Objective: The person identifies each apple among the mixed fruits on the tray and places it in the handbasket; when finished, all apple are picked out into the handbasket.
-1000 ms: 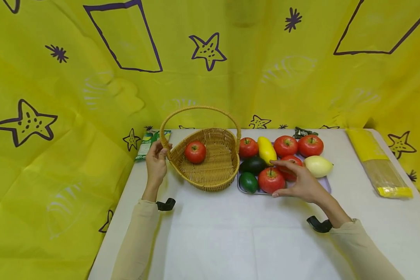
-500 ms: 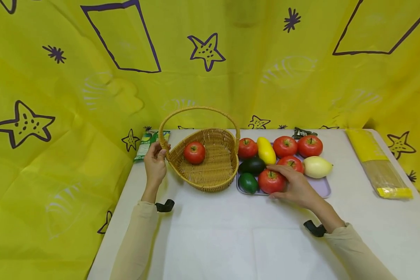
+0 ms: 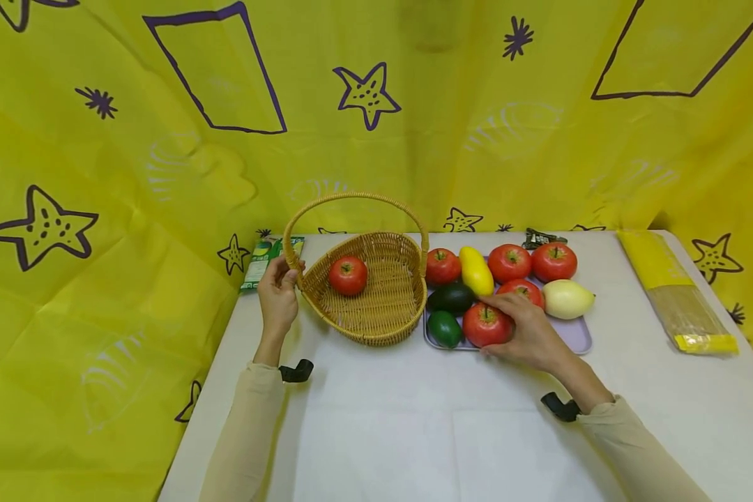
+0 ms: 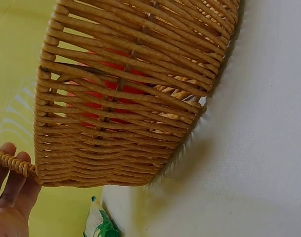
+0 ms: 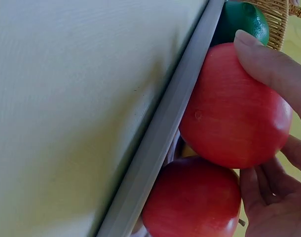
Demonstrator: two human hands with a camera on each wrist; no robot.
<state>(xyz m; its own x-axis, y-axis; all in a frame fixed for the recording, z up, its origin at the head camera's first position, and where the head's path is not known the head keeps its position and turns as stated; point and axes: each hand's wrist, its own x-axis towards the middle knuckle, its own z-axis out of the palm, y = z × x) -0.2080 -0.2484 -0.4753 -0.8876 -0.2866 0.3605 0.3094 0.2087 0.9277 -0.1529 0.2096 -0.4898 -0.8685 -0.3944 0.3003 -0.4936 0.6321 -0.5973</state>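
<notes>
My left hand (image 3: pixel 279 296) grips the handle of a wicker basket (image 3: pixel 376 328) at its left side. One red apple (image 3: pixel 348 275) lies in the basket, and its red shows through the weave in the left wrist view. On the right, my right hand (image 3: pixel 530 335) holds the front red apple (image 3: pixel 487 323) on a lilac tray (image 3: pixel 580 341), thumb on the near side and fingers over the far side. In the right wrist view the thumb (image 5: pixel 274 69) presses this apple, and a second red apple (image 5: pixel 192 197) sits right beside it.
Around the held apple on the tray lie a green lime (image 3: pixel 444 329), a dark avocado (image 3: pixel 452 298), a yellow mango (image 3: pixel 475 270), a pale yellow lemon (image 3: pixel 567 300) and several more apples. A green packet (image 3: pixel 257 268) stands behind the left hand; a noodle pack (image 3: pixel 684 300) lies far right.
My right hand has moved slightly left and its fingers have closed in on the front apple. The left hand keeps its hold on the basket handle.
</notes>
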